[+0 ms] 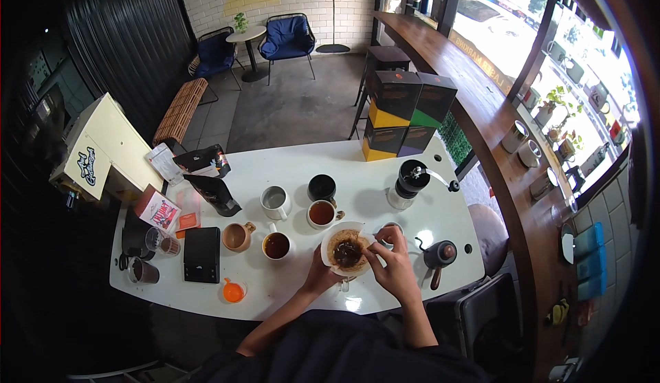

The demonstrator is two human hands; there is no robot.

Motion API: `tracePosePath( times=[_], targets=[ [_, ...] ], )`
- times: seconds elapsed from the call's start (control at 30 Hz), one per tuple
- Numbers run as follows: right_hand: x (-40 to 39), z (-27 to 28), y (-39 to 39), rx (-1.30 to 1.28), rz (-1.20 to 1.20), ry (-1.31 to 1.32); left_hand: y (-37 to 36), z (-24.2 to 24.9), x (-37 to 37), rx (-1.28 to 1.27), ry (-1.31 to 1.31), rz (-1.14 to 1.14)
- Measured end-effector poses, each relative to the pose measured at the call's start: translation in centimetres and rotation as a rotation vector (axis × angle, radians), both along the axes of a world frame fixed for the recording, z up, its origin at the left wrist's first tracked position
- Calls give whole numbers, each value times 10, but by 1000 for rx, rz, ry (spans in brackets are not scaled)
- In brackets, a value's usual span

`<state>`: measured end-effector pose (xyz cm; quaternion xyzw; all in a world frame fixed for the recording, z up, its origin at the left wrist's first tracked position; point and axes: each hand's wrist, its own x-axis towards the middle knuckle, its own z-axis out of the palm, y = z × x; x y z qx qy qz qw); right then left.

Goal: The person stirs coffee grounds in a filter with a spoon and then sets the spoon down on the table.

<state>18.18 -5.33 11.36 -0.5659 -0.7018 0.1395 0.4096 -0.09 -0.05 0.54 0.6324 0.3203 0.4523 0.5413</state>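
Note:
Near the front edge of the white table, a white dripper [327, 259] holds a paper filter [357, 234] with wet, dark coffee grounds [348, 252] in it. My left hand [319, 273] is wrapped round the dripper's left side. The fingers of my right hand [393, 263] pinch the filter's right edge. A small cup [390, 232], partly hidden, stands behind my right hand. Left of the dripper are a white cup of dark drink [277, 245] and, farther back, another cup of reddish drink [321, 213].
A gooseneck kettle [440, 254] stands at the right, with a hand grinder [410, 180] behind it. Stacked boxes [399, 115] rise at the back right. At the left are a black scale [201, 254], an orange cup [234, 291] and a black bag [214, 194].

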Motion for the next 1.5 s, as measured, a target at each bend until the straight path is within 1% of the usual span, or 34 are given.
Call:
tracePosePath(
  times=[0.1, 0.17, 0.23, 0.3, 0.37, 0.5, 0.57, 0.6, 0.7, 0.77, 0.8, 0.87, 0.97, 1.07, 1.17, 1.3, 1.5],
  targets=[
    [0, 1, 0, -9, 17, -23, 1, -4, 0, -4, -10, -15],
    [-3, 5, -1, -19, -6, 1, 2, -14, -1, 64, 40, 5],
    [-3, 4, -1, -16, -5, -20, 2, -15, -2, 70, 50, 2],
    [-3, 5, 0, -8, -5, -42, 3, -15, -2, 81, 60, -1],
    [-4, 6, -1, -24, 6, -1, 2, -14, -2, 19, 31, -7],
    [-3, 4, 0, -20, -14, -42, 2, -8, -1, 71, 39, 4],
    [-2, 3, 0, -35, 15, 36, 0, -6, -1, -38, -12, -14],
    [-2, 2, 0, -34, 14, 36, 0, -5, -1, -37, -11, -15],
    [-2, 3, 0, 3, -16, -26, 1, -9, -1, 19, 5, -6],
    [-2, 4, -1, -41, 8, 42, 3, -21, -2, 63, 68, 3],
    [-3, 4, -1, -40, 8, 43, 2, -18, -2, 65, 68, 3],
    [-4, 5, -1, 12, -36, -47, 1, -11, -1, -14, -2, -10],
    [-3, 2, -1, 5, -6, -19, -1, -7, -1, -45, -32, -25],
    [-3, 3, -1, 20, -40, -42, 0, -4, -1, 7, 14, -15],
    [-2, 2, 0, -10, -22, -17, 0, -6, 0, -12, 19, -15],
    [-1, -2, 3, 22, -16, -22, 0, 4, 0, -20, -19, -14],
    [-3, 8, 0, -40, -2, -41, -1, 3, -1, -23, 31, -17]
  ],
)
